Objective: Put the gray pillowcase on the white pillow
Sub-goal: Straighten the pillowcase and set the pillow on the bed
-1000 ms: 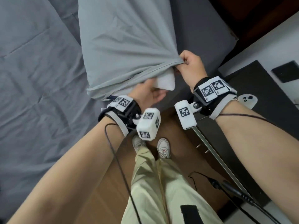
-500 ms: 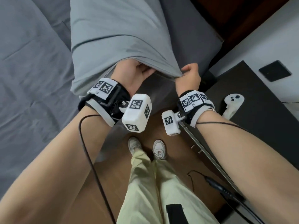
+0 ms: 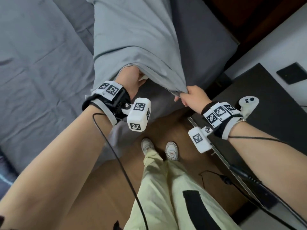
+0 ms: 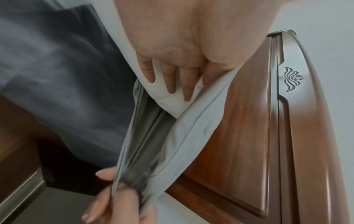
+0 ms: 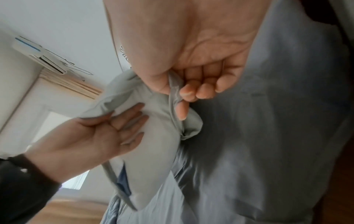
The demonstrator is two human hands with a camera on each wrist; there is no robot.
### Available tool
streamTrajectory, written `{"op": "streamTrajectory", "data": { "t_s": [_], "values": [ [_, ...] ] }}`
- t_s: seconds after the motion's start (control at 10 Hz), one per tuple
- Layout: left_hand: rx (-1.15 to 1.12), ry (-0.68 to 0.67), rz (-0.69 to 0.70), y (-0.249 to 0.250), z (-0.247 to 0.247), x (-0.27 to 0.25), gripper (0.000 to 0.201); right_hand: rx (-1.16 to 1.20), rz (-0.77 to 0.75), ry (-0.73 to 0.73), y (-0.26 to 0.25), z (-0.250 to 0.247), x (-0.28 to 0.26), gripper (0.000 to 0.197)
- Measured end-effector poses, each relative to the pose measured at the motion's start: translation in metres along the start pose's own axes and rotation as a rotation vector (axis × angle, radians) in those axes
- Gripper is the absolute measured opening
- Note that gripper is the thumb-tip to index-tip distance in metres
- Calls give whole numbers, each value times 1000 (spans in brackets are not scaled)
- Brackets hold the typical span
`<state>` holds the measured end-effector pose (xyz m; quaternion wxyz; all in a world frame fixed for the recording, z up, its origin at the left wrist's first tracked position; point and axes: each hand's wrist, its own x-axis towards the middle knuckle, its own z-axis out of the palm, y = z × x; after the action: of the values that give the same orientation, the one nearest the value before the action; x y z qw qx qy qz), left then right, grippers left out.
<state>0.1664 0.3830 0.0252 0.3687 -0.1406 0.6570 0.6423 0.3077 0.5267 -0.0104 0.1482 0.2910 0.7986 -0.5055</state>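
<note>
The gray pillowcase [image 3: 132, 39] lies on the bed with the white pillow [image 3: 144, 78] almost wholly inside it. My left hand [image 3: 132, 78] reaches into the opening. Its straight fingers [image 4: 172, 78] press flat against the white pillow [image 4: 172, 104], as the right wrist view also shows for this left hand [image 5: 107, 133] and pillow [image 5: 153, 151]. My right hand [image 3: 187, 95] pinches the bunched hem of the pillowcase [image 5: 174, 94] between thumb and curled fingers and holds it taut off the bed's edge. The same right hand [image 4: 114, 189] appears low in the left wrist view.
The bed's gray sheet [image 3: 33, 63] spreads to the left. A dark side table [image 3: 274, 123] at the right carries a white controller [image 3: 248, 103] and a black slab [image 3: 292, 75]. A wooden headboard [image 4: 249, 121] stands behind. Cables trail over the wooden floor [image 3: 116, 188] by my feet.
The left hand has gone deeper into the opening and the white pillow corner is now nearly covered. The right hand has drawn the hem down and toward me.
</note>
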Motion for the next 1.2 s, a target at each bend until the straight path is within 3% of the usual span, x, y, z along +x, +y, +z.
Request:
{"op": "streamTrajectory", "data": {
  "t_s": [0.1,0.2,0.3,0.4,0.5,0.6,0.7,0.8,0.9,1.0,1.1,1.2],
  "values": [
    [-12,7,14,13,-6,-17,30,-135,-68,50,-1,-3,-10,20],
    [102,105,89,28,-12,-14,43,-292,-35,55,-3,-1,-18,20],
    [123,122,116,42,-9,-22,45,-387,32,181,-6,1,-20,27],
    [445,36,272,44,-10,-34,45,-12,42,477,-11,-3,-6,36],
    [278,86,175,32,-11,-43,40,625,24,560,-20,0,7,23],
    [283,7,192,8,-16,-49,32,1147,102,470,-32,10,15,29],
    [222,-29,110,-13,-30,-48,22,1296,153,395,-41,24,21,27],
    [268,-19,149,-16,-44,-47,15,1105,132,340,-33,46,11,13],
    [285,-17,162,-6,-52,-43,10,764,120,317,-8,64,-5,21],
    [318,-21,182,9,-53,-43,14,453,222,473,12,73,-17,20],
    [403,14,233,20,-53,-39,30,329,313,580,26,82,-23,16],
    [449,-58,217,14,-51,-42,29,318,414,577,34,89,-16,15]
  ]
}}
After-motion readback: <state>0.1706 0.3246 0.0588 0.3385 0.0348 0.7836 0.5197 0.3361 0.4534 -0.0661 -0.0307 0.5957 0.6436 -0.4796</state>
